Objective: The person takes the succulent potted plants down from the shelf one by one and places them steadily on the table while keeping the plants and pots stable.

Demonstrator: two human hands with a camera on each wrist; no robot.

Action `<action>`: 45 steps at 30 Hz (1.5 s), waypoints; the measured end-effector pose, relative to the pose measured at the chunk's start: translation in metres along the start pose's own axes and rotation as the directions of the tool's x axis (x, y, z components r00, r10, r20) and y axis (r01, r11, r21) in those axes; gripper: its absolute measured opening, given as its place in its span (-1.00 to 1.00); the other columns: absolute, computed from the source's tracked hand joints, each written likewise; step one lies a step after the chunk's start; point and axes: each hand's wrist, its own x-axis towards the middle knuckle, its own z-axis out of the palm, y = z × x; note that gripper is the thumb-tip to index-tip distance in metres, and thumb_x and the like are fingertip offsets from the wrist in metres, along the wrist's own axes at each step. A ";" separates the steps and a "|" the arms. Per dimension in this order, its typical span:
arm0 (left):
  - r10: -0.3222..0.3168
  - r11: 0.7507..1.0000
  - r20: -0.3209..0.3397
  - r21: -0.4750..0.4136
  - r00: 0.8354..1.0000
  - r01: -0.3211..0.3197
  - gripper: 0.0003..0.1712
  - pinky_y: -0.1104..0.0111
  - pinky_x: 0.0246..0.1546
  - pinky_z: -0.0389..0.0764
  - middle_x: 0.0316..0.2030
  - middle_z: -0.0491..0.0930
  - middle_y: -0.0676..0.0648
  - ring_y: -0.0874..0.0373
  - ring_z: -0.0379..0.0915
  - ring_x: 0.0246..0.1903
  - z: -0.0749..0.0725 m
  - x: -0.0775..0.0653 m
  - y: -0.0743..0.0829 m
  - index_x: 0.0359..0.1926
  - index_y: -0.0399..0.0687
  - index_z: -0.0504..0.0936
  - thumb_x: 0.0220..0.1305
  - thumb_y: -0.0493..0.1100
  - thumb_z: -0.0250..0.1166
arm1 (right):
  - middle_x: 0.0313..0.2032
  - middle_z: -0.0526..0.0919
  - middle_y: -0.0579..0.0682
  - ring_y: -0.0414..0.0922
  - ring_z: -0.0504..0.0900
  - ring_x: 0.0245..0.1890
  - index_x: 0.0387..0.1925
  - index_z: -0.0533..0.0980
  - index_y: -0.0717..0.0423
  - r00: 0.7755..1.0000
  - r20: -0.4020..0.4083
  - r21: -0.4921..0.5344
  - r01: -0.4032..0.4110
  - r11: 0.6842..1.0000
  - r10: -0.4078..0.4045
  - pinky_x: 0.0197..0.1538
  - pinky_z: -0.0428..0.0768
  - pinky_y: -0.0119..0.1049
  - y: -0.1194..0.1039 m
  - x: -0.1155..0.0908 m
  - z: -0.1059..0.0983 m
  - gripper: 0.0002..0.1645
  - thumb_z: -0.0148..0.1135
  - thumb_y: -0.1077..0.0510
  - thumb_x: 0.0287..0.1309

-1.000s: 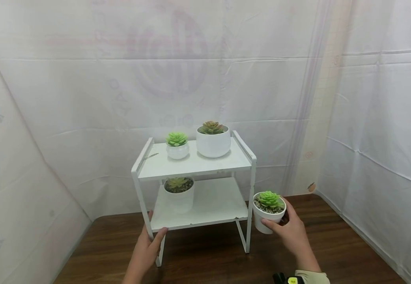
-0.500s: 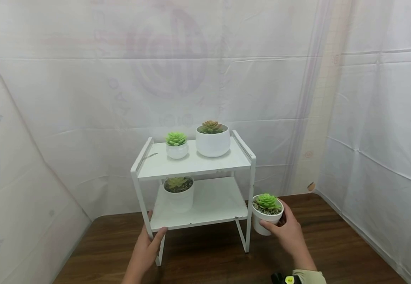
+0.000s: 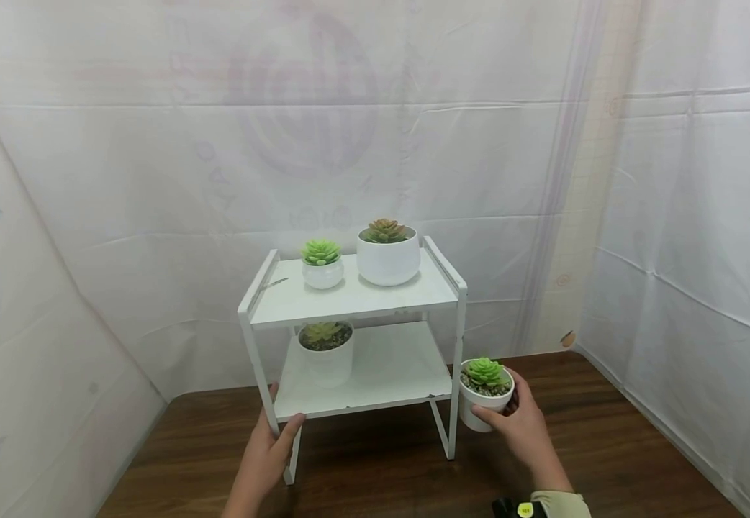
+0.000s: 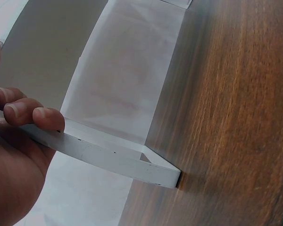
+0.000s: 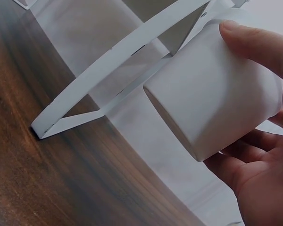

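Left grip [image 3: 267, 447]: around rack's [image 3: 362, 303] front-left corner
Right grip [image 3: 521, 426]: holding pot [image 3: 473, 407] off right edge
Pot: apparently mid-carry; needs clearance next

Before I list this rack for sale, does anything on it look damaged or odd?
Yes: on the rack, small dark chips break the white front edge of the lower shelf, and a grey streak marks the left of the top shelf; scratch or stain, I can't tell. Its three pots stand upright, nothing spilled.
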 end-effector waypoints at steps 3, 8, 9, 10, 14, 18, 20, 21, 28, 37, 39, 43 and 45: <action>-0.004 1.000 0.001 0.001 1.000 0.004 -0.05 -0.18 0.23 0.33 0.46 -0.01 -0.39 -0.33 0.05 0.40 0.000 0.000 0.000 0.52 -0.27 -0.23 0.44 0.08 0.10 | 0.39 0.20 0.23 0.17 0.28 0.39 0.46 -0.04 0.07 1.000 0.006 0.008 -0.010 1.000 0.010 0.35 0.33 0.08 0.002 0.000 0.001 0.19 0.51 -0.05 -0.03; -0.018 1.000 0.005 0.001 1.000 0.018 -0.05 -0.18 0.23 0.34 0.47 -0.02 -0.38 -0.33 0.06 0.40 0.000 0.000 0.000 0.52 -0.24 -0.24 0.43 0.10 0.09 | 0.39 0.18 0.24 0.18 0.24 0.40 0.45 -0.05 0.09 0.999 0.021 0.020 -0.030 0.999 0.029 0.37 0.30 0.10 0.007 0.002 0.004 0.20 0.51 -0.04 -0.03; -0.020 1.000 0.005 0.003 1.000 0.020 -0.05 -0.18 0.23 0.34 0.47 -0.02 -0.39 -0.33 0.06 0.40 0.000 0.000 0.000 0.52 -0.24 -0.24 0.44 0.10 0.09 | 0.40 0.18 0.24 0.18 0.24 0.40 0.45 -0.05 0.09 0.999 0.023 0.020 -0.031 0.999 0.031 0.37 0.30 0.11 0.008 0.002 0.004 0.20 0.51 -0.04 -0.03; -0.021 1.000 0.007 0.002 1.000 0.021 -0.05 -0.18 0.22 0.34 0.47 -0.02 -0.38 -0.32 0.06 0.39 0.000 0.000 0.000 0.52 -0.23 -0.24 0.44 0.10 0.09 | 0.40 0.18 0.23 0.18 0.24 0.40 0.45 -0.05 0.09 0.999 0.024 0.020 -0.030 0.999 0.030 0.37 0.30 0.11 0.009 0.002 0.004 0.20 0.51 -0.04 -0.03; -0.019 1.000 0.012 -0.003 1.000 0.019 -0.05 -0.18 0.22 0.34 0.47 -0.03 -0.37 -0.32 0.06 0.40 0.000 0.000 0.001 0.53 -0.21 -0.25 0.44 0.10 0.09 | 0.39 0.19 0.23 0.17 0.27 0.39 0.46 -0.05 0.07 1.000 0.022 0.008 -0.018 1.000 0.018 0.36 0.33 0.08 0.013 0.002 0.006 0.19 0.49 -0.07 -0.01; -0.007 1.000 0.014 -0.013 1.000 0.007 -0.05 -0.18 0.24 0.33 0.48 -0.04 -0.36 -0.31 0.04 0.41 -0.001 0.000 0.002 0.53 -0.20 -0.25 0.44 0.09 0.09 | 0.39 0.20 0.26 0.17 0.28 0.38 0.47 -0.07 0.06 1.000 0.021 -0.004 -0.006 1.000 0.006 0.35 0.34 0.07 0.015 0.002 0.008 0.18 0.46 -0.09 0.03; -0.001 1.000 0.014 -0.016 1.000 0.001 -0.06 -0.18 0.24 0.32 0.48 -0.05 -0.36 -0.32 0.03 0.41 -0.001 0.000 0.002 0.53 -0.20 -0.25 0.44 0.09 0.09 | 0.39 0.19 0.26 0.18 0.27 0.39 0.47 -0.08 0.06 1.000 0.021 -0.004 -0.004 1.000 0.004 0.35 0.34 0.07 0.016 0.002 0.008 0.18 0.45 -0.10 0.04; 0.002 1.000 0.013 -0.017 1.000 -0.001 -0.06 -0.18 0.24 0.32 0.48 -0.05 -0.36 -0.32 0.03 0.41 -0.001 -0.001 0.002 0.53 -0.20 -0.25 0.44 0.08 0.09 | 0.39 0.19 0.26 0.18 0.27 0.39 0.47 -0.08 0.06 1.000 0.021 -0.005 -0.004 1.000 0.004 0.34 0.34 0.08 0.016 0.001 0.008 0.18 0.45 -0.10 0.04; -0.001 1.000 0.011 -0.007 1.000 0.001 -0.06 -0.16 0.22 0.37 0.48 -0.02 -0.35 -0.28 0.07 0.40 -0.001 -0.001 0.002 0.53 -0.19 -0.25 0.44 0.08 0.08 | 0.37 0.24 0.28 0.20 0.34 0.34 0.46 -0.04 0.09 1.000 0.015 -0.024 0.001 1.000 -0.001 0.31 0.39 0.08 0.021 0.003 0.010 0.17 0.47 -0.09 0.01; -0.010 1.000 0.006 -0.005 1.000 0.010 -0.06 -0.17 0.23 0.34 0.48 -0.01 -0.35 -0.29 0.07 0.40 0.000 -0.001 0.002 0.53 -0.19 -0.24 0.44 0.09 0.09 | 0.40 0.24 0.25 0.18 0.31 0.37 0.44 -0.04 0.13 0.998 0.042 0.000 -0.040 0.999 0.040 0.33 0.38 0.07 0.029 0.006 0.013 0.22 0.54 -0.03 -0.07; -0.013 1.000 0.006 -0.006 1.000 0.013 -0.06 -0.17 0.24 0.34 0.48 -0.02 -0.35 -0.29 0.07 0.40 0.000 0.000 0.001 0.53 -0.19 -0.24 0.44 0.09 0.09 | 0.40 0.23 0.25 0.19 0.29 0.38 0.44 -0.04 0.14 0.998 0.046 -0.001 -0.052 0.999 0.052 0.33 0.37 0.07 0.031 0.006 0.013 0.23 0.55 -0.04 -0.09; -0.020 1.000 0.001 0.003 1.000 0.020 -0.07 -0.09 0.16 0.44 0.48 0.00 -0.33 -0.20 0.29 0.28 0.000 0.000 0.001 0.53 -0.19 -0.22 0.44 0.09 0.09 | 0.40 0.21 0.26 0.20 0.26 0.39 0.43 -0.05 0.16 0.996 0.053 -0.009 -0.074 0.997 0.074 0.35 0.35 0.08 0.033 0.006 0.014 0.27 0.56 -0.06 -0.12; -0.022 1.000 0.000 0.008 1.000 0.022 -0.07 -0.04 0.12 0.46 0.48 0.01 -0.33 -0.14 0.32 0.23 0.000 -0.001 0.001 0.53 -0.20 -0.22 0.44 0.09 0.09 | 0.40 0.20 0.27 0.20 0.25 0.39 0.43 -0.06 0.17 0.995 0.056 -0.008 -0.080 0.997 0.080 0.35 0.35 0.08 0.034 0.006 0.015 0.27 0.56 -0.05 -0.12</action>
